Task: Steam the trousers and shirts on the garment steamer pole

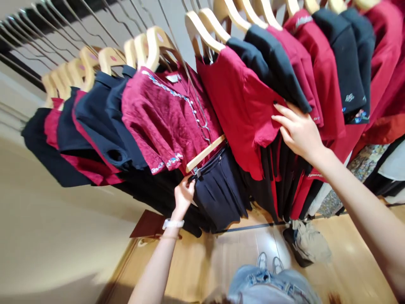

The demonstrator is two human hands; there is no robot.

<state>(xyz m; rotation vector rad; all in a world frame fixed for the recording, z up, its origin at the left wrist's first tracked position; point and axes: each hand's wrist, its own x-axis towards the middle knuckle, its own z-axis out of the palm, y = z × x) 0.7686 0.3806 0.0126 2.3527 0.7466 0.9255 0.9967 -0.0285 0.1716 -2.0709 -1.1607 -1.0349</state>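
Gripping a wooden skirt hanger point(205, 153) near its metal clip point(196, 172), the left hand point(183, 195) was closed, its fingers wrapped around the clip end just above the waistband of a navy pleated skirt point(220, 192), which hung from that hanger. The hanger lay slanted across the front of the rack, touching the lower edge of a crimson embroidered blouse point(164, 116). A white watch point(173, 224) and a thin bracelet point(169, 237) circled the left wrist.

The right hand point(299, 133) was partly open, its fingers point(280, 110) laid against the lower edge of a red short-sleeved top point(236, 105); whether they pinched the cloth could not be told. This top hung between the blouse and a dark navy top point(278, 63), on a pale wooden hanger point(205, 31).

Other navy and red garments hung on matching hangers along both sides. Below them, a beige cloth bag point(311, 242) sat on the wooden floor point(351, 253), just beside the lowest hems. The person's blue jeans point(272, 287) and pale shoes point(268, 264) showed at the lower edge of the view.
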